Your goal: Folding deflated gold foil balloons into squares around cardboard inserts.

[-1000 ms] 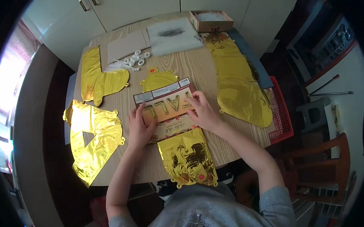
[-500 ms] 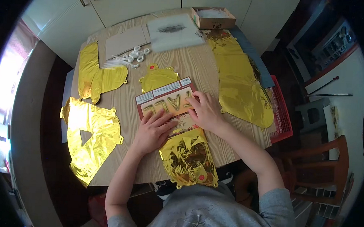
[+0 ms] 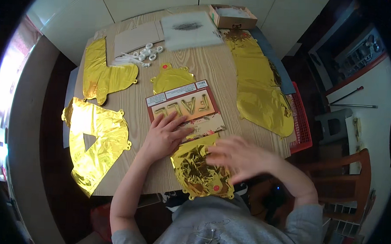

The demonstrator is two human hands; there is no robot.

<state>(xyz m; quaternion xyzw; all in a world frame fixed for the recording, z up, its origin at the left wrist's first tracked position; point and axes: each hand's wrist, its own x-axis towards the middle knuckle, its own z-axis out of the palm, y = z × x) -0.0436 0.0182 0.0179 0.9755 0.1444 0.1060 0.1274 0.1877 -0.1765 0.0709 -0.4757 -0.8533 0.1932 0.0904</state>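
My left hand [image 3: 161,135] lies flat, fingers spread, on a printed cardboard sheet [image 3: 209,93] that shows gold balloon letters and leaf decorations. Beneath the sheet is a flat gold foil balloon [image 3: 189,169]; its lower end, crumpled and with a red spot, hangs toward me over the table's near edge, and its far end shows beyond the sheet. My right hand [image 3: 242,155] is off the sheet, blurred by motion above the balloon's crumpled part. Its fingers look stretched out, with the thumb apart, and nothing shows in it.
More flat gold foil balloons lie around: an L-shaped one [image 3: 95,72], one with a triangular hole [image 3: 105,137] and a long one [image 3: 260,85]. Farther back are white ribbon rolls [image 3: 152,57], white sticks [image 3: 124,59], a clear bag [image 3: 186,41] and an open box [image 3: 234,22].
My right hand has let go of the cardboard sheet and moved toward me, over the crumpled foil. My left hand stays on the sheet.
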